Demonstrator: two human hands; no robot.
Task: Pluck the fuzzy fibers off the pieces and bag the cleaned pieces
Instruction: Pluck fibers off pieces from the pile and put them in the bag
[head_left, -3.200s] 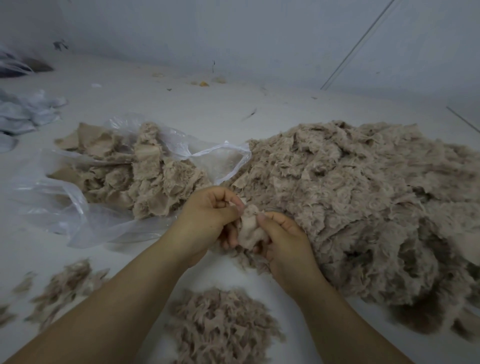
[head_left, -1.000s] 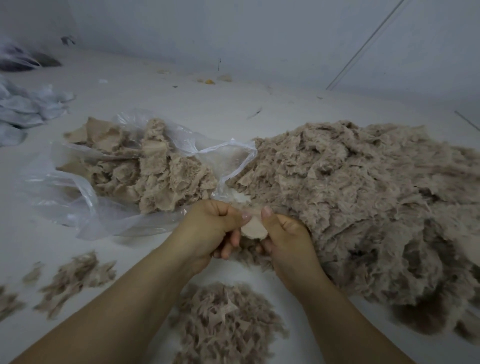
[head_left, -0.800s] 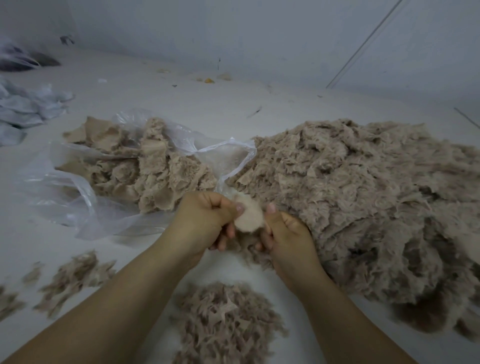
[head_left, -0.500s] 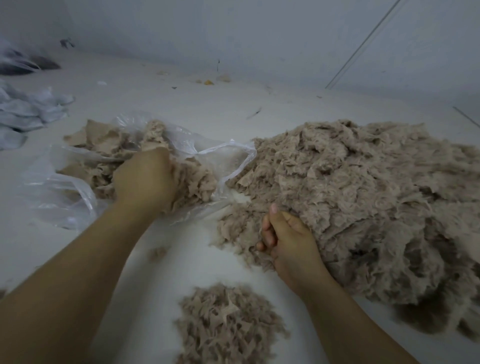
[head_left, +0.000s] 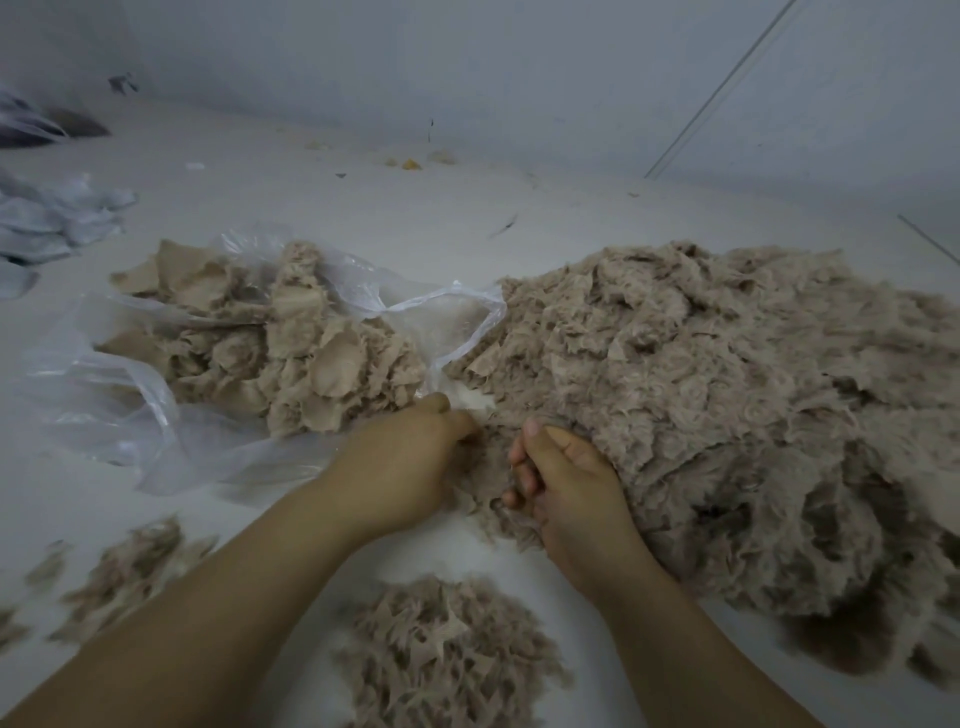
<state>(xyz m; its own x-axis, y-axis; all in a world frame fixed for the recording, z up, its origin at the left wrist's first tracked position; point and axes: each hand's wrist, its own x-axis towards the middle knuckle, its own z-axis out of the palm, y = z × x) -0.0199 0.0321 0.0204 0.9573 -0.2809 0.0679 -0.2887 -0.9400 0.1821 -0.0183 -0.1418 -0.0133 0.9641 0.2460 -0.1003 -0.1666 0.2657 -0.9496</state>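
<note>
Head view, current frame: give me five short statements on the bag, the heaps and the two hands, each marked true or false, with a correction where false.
1. The clear plastic bag lies left of the big fuzzy pile. True.
2. The bag is empty. False: tan cleaned pieces fill it and spill from its mouth.
3. Both hands are at the near edge of the big pile. True: the left hand and right hand reach into its fringe.
4. The left hand is inside the bag. False: it is in front of the bag's mouth, at the pile's edge.
5. A small heap of plucked fibers lies on the white surface beyond the big pile. False: it lies close to the camera, between the forearms.
</note>
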